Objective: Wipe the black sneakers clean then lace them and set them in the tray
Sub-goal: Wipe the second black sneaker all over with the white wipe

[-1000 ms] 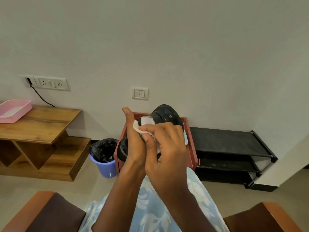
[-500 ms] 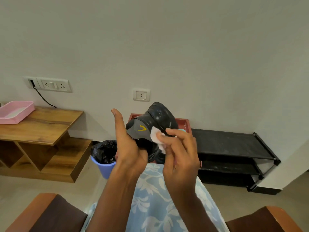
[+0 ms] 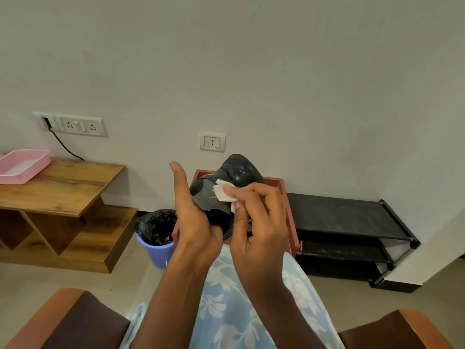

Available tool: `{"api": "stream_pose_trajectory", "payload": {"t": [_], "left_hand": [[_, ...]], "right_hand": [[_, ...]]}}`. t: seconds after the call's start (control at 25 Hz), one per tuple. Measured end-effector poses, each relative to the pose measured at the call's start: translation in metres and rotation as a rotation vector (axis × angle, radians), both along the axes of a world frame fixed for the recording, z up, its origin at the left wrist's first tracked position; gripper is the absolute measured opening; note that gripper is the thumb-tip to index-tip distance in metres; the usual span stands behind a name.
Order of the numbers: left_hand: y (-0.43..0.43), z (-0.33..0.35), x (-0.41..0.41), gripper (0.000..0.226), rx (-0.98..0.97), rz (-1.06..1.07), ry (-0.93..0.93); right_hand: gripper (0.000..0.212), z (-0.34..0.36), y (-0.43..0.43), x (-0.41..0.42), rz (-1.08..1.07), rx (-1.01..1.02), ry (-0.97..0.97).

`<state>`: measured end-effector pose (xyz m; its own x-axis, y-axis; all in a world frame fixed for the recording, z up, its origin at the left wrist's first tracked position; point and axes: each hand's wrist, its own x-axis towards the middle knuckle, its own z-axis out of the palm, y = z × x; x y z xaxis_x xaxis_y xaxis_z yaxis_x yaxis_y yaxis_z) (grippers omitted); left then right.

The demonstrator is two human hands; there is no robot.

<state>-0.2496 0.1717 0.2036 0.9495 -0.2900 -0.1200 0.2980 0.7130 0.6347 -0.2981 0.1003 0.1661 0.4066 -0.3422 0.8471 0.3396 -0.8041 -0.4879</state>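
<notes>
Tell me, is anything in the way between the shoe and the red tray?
Nothing visible is. The left hand holds the black sneaker up just in front of the red tray, whose inside is mostly hidden.

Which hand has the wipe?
The right hand pinches the white wipe against the sneaker; the left hand only holds the sneaker, thumb raised.

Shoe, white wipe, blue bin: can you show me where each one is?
Shoe [image 3: 239, 170]: head view, on its rounded black end.
White wipe [image 3: 222, 193]: head view, on its free white corner.
Blue bin [image 3: 156, 251]: head view, on its blue side wall.
</notes>
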Motion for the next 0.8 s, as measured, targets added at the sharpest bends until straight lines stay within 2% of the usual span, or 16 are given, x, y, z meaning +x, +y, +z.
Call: {"api": "stream_pose_trajectory", "payload": {"t": [0.24,0.44,0.56,0.68,0.8], "left_hand": [[0.003,0.004,0.005,0.081,-0.081,-0.006,0.004],[-0.005,0.009,-0.006,0.08,-0.056,-0.035,-0.018],[0.0,0.009,-0.003,0.081,-0.065,0.006,0.004],[0.002,0.007,0.001,0.077,-0.044,0.054,0.03],[-0.002,0.008,0.0,0.075,-0.007,0.056,0.035]], "right_hand": [[0.019,0.006,-0.009,0.0,-0.015,0.028,-0.034],[0.024,0.042,-0.021,0.014,-0.192,-0.128,-0.093],[0.027,0.019,-0.022,0.008,-0.173,-0.161,-0.089],[0.029,-0.009,-0.024,-0.001,-0.146,-0.104,-0.048],[0.015,-0.001,-0.028,0.002,-0.123,-0.073,-0.052]]}}
